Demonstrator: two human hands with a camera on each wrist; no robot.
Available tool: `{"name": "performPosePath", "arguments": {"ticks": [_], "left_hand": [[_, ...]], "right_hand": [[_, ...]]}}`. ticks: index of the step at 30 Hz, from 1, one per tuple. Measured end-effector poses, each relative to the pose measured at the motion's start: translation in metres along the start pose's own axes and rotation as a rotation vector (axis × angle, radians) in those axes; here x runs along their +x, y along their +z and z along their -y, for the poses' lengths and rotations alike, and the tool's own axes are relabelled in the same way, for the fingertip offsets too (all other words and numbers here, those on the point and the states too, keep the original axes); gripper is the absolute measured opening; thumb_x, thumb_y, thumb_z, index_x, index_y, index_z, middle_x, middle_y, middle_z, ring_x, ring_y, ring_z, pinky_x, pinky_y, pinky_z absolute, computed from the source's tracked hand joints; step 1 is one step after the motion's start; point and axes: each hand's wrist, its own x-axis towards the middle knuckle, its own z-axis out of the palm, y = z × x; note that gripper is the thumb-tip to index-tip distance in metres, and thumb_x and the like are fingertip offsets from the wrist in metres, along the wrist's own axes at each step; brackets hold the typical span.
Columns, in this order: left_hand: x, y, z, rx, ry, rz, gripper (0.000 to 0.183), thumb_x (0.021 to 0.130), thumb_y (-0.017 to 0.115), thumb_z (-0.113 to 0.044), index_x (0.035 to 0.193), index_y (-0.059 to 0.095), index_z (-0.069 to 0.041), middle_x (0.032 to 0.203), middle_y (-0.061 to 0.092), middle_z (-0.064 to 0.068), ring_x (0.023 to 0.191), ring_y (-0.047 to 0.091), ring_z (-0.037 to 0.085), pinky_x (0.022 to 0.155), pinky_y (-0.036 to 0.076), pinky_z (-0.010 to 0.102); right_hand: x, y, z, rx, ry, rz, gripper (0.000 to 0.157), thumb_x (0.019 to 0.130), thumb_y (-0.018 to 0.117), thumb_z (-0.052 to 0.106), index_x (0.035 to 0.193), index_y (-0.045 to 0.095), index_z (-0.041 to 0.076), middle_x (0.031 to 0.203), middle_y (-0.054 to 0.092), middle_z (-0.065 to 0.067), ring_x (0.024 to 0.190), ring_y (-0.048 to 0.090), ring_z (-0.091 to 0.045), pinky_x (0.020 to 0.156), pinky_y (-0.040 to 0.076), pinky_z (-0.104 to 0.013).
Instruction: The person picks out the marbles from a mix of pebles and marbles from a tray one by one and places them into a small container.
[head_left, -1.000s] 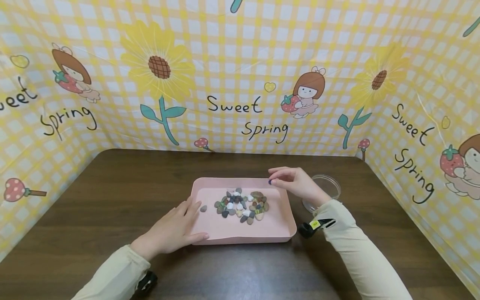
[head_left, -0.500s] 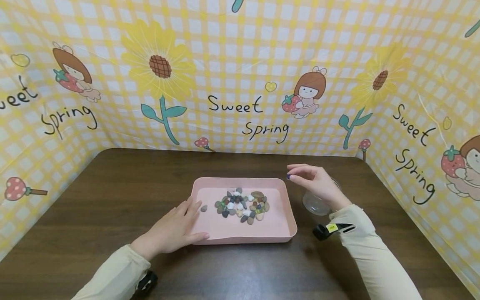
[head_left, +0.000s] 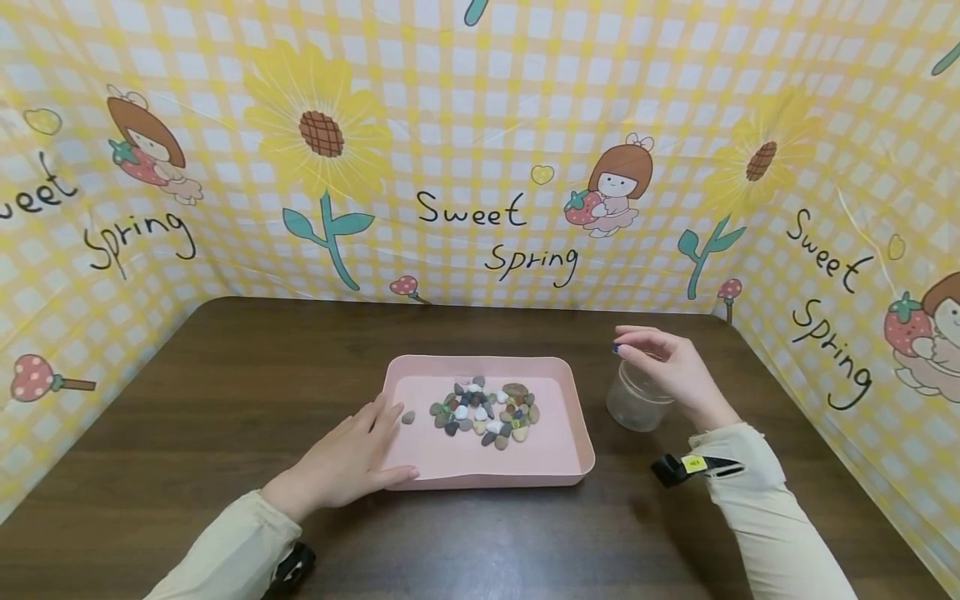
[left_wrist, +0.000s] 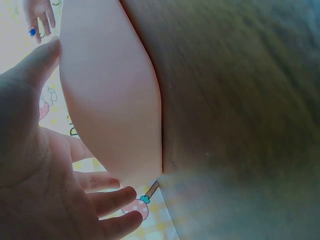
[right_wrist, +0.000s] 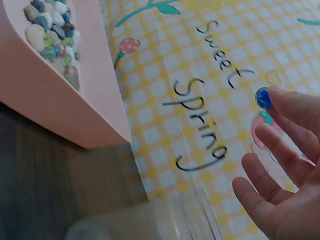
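Note:
In the head view a pink tray [head_left: 450, 462] lies on the table, with a heap of pebbles [head_left: 480, 413] and some glassy marbles in it. My left hand [head_left: 341, 458] rests on the tray's left end, fingers spread along the rim and thumb on the near edge. Between the thumb and forefinger of my right hand [head_left: 671, 367] is a blue marble [right_wrist: 263, 97]; the other fingers are loosely bent. That hand is above the clear jar [head_left: 633, 404], which stands right of the tray and is partly hidden by it.
One grey pebble [head_left: 408, 417] lies apart at the tray's left side. A dark wooden table [head_left: 225, 400] carries everything. Behind it and at both sides hangs a yellow checked cloth [head_left: 465, 108] with printed flowers and words.
My right hand has moved right, from over the tray's far right corner to above the jar, with the blue marble still pinched. The left hand and the tray stay in place.

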Motion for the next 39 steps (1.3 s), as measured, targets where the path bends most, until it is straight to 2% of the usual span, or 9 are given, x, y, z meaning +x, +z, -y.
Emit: {"name": "performPosePath", "arguments": {"ticks": [6,14,20,33,39], "left_hand": [[0.000,0.000,-0.001,-0.007,0.001,0.000,0.089,0.082,0.053,-0.064,0.140,0.037,0.001,0.145,0.031,0.031,0.130,0.040,0.041,0.103,0.035,0.055],[0.000,0.000,0.000,-0.001,0.005,-0.008,0.088,0.082,0.053,-0.064,0.140,0.038,0.001,0.145,0.032,0.031,0.130,0.041,0.041,0.102,0.036,0.055],[0.001,0.001,0.001,-0.005,0.010,-0.025,0.086,0.083,0.054,-0.062,0.139,0.039,0.002,0.144,0.033,0.031,0.129,0.041,0.041,0.102,0.036,0.055],[0.000,-0.001,0.000,-0.009,0.004,-0.005,0.088,0.083,0.054,-0.063,0.140,0.038,0.002,0.145,0.032,0.031,0.130,0.041,0.041,0.103,0.035,0.055],[0.000,-0.001,-0.001,-0.013,0.003,0.005,0.089,0.082,0.054,-0.064,0.140,0.038,0.002,0.145,0.031,0.031,0.130,0.041,0.041,0.103,0.035,0.055]], "right_hand": [[-0.006,-0.013,-0.006,0.067,-0.018,-0.101,0.028,0.089,0.063,0.020,0.107,0.064,-0.002,0.107,0.061,0.028,0.100,0.058,0.010,0.083,0.044,-0.008],[-0.011,-0.022,-0.019,0.058,0.009,-0.184,0.028,0.089,0.063,0.022,0.107,0.064,0.001,0.106,0.059,0.029,0.101,0.055,0.011,0.082,0.043,-0.006],[-0.012,-0.026,-0.030,0.063,0.031,-0.219,0.029,0.089,0.064,0.022,0.108,0.064,0.000,0.104,0.059,0.030,0.100,0.056,0.012,0.081,0.043,-0.005],[-0.012,-0.025,-0.052,-0.032,0.139,-0.249,0.042,0.088,0.065,0.029,0.112,0.060,-0.006,0.095,0.054,0.037,0.095,0.050,0.018,0.078,0.040,-0.004],[-0.015,-0.024,-0.055,-0.063,0.182,-0.256,0.047,0.087,0.066,0.028,0.116,0.058,-0.009,0.094,0.054,0.034,0.088,0.051,0.020,0.074,0.042,-0.005]]}}
